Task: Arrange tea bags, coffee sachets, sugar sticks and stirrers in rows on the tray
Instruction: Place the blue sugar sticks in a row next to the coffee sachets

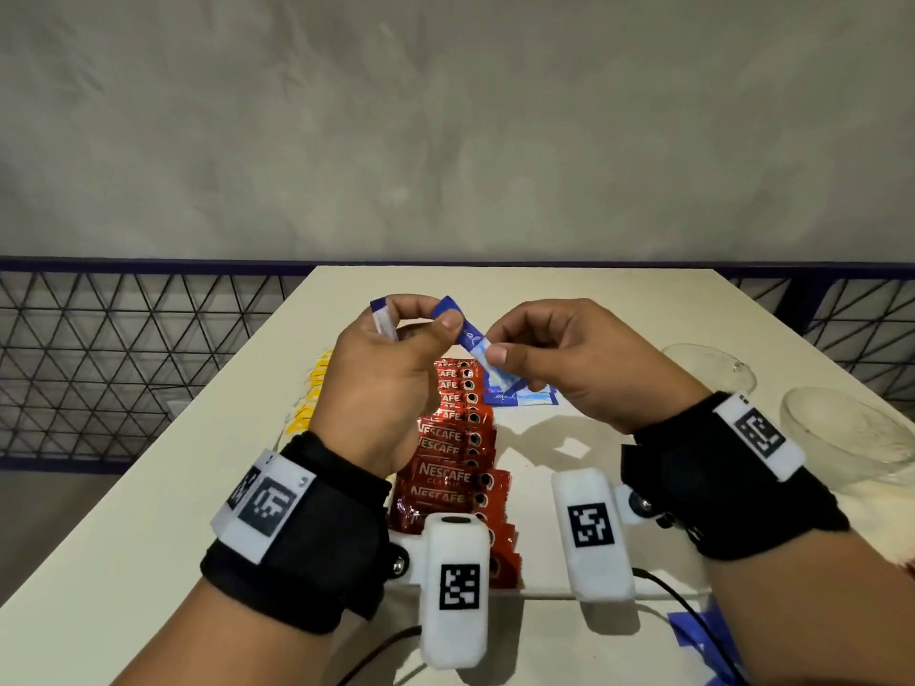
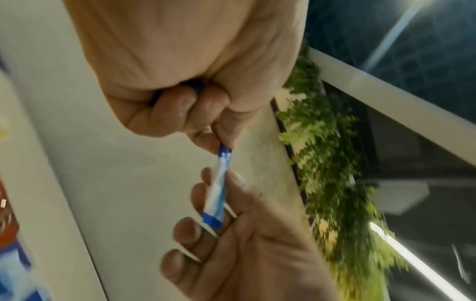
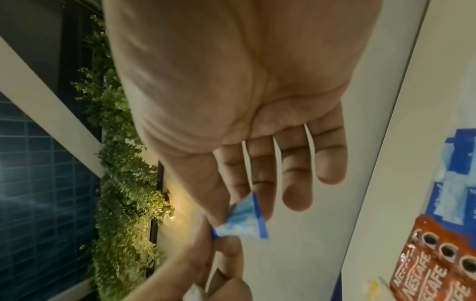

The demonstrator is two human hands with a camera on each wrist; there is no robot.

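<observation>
Cream worktop (image 1: pixel 619 309) carries red coffee sachets (image 1: pixel 453 453) in a row, with blue sugar sticks (image 1: pixel 520 396) just beside. Above them the left hand (image 1: pixel 381 388) and right hand (image 1: pixel 569 358) both pinch one sugar stick (image 1: pixel 468 334); the left grip also holds another stick (image 1: pixel 382 316). The paper stick looks light, thin and easy to bend, so I would hold it near the ends.

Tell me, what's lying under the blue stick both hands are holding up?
Under the blue stick, a few blue sugar sachets lie beside the red coffee sachet row. The right hand covers part of them.
</observation>
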